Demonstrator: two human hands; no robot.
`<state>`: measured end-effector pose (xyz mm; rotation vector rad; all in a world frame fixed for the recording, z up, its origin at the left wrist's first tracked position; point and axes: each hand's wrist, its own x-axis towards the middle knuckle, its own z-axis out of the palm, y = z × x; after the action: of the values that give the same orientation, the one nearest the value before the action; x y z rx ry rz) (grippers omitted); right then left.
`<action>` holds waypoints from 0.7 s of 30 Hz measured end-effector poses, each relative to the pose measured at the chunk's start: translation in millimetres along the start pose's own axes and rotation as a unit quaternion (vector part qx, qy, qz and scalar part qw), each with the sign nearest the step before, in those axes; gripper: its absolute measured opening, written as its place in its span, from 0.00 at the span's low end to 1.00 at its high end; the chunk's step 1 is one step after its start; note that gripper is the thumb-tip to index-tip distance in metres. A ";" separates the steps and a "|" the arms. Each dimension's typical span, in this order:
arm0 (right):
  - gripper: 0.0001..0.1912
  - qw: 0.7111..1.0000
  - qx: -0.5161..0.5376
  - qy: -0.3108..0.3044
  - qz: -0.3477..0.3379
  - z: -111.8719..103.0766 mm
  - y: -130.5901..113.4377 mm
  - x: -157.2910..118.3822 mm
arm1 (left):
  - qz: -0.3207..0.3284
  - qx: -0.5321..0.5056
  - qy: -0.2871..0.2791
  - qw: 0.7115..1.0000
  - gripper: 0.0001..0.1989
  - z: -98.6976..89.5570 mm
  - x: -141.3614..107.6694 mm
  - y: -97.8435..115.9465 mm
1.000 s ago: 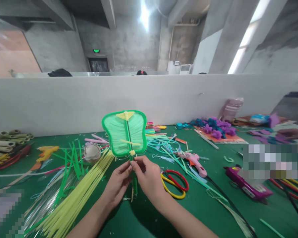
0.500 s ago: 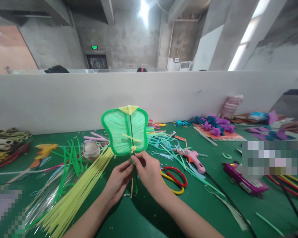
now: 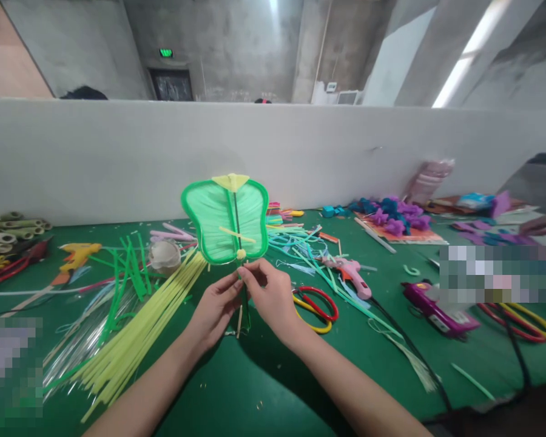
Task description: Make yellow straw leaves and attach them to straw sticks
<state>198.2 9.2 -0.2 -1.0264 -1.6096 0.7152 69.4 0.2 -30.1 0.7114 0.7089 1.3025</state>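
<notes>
A green hand fan (image 3: pixel 209 212) with a translucent face, a darker green rim and a yellow top piece stands upright over the table. Its face carries a thin yellow strip and a small yellow knob near the base. My left hand (image 3: pixel 218 303) is closed at the top of the fan's handle, thumb and fingers pinched. Just right of it, my right hand (image 3: pixel 270 297) pinches the same spot, its fingertips almost touching the left ones. Below the hands, the dark green handle (image 3: pixel 246 312) hangs down, partly covered by fingers.
Yellow pipe cleaners (image 3: pixel 141 321) lie left on the green table (image 3: pixel 255 376), beside a yellow glue gun (image 3: pixel 79 258). To the right are red-and-yellow scissors (image 3: pixel 316 306), a pink glue gun (image 3: pixel 352 273) and purple flowers (image 3: pixel 395 218). Another person's hand (image 3: pixel 543 224) shows at far right.
The view has tilted slightly downward, so the whole scene sits higher or shifts a little. Both hands keep their pinch at the fan's handle.
</notes>
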 end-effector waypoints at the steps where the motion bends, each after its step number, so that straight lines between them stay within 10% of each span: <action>1: 0.10 1.000 0.007 0.001 0.004 0.1 0.5 0.3 | -0.002 -0.001 0.005 1.000 0.15 -0.2 -0.1 -0.2; 21: 0.10 0.999 0.035 -0.005 0.017 0.5 2.0 1.0 | -0.006 -0.011 -0.002 1.000 0.16 -0.4 0.1 0.0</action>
<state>198.2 10.9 -1.5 -1.0030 -1.5670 0.7949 69.1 0.3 -30.4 0.6901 0.6945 1.2954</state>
